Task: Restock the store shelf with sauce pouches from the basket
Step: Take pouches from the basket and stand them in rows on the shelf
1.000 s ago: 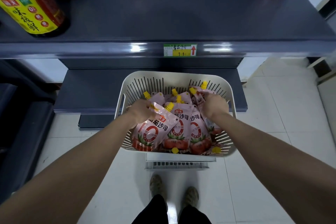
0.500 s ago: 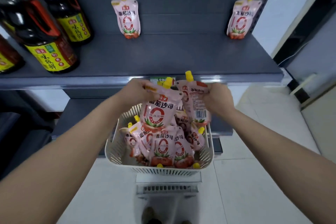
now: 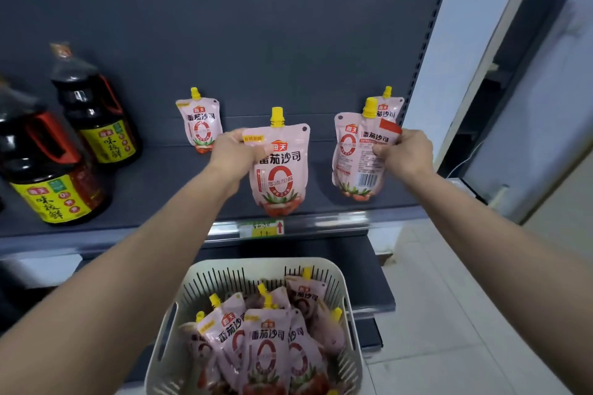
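Two sauce pouches hung above the shelf (image 3: 160, 189): the left hand (image 3: 236, 151) pinched one pouch (image 3: 280, 170) by its top corner, the right hand (image 3: 406, 151) gripped the other pouch (image 3: 356, 157). Two more stood far back, the far-left pouch (image 3: 199, 120) clear, the far-right pouch (image 3: 390, 104) half hidden. Perhaps seven filled the near basket (image 3: 199, 276), its front cut off.

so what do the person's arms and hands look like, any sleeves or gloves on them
No gloves: the left hand and right hand are bare, with no rings or markings visible. The left forearm and right forearm are uncovered right to the picture's edge, with no sleeve, watch or wristband in view.
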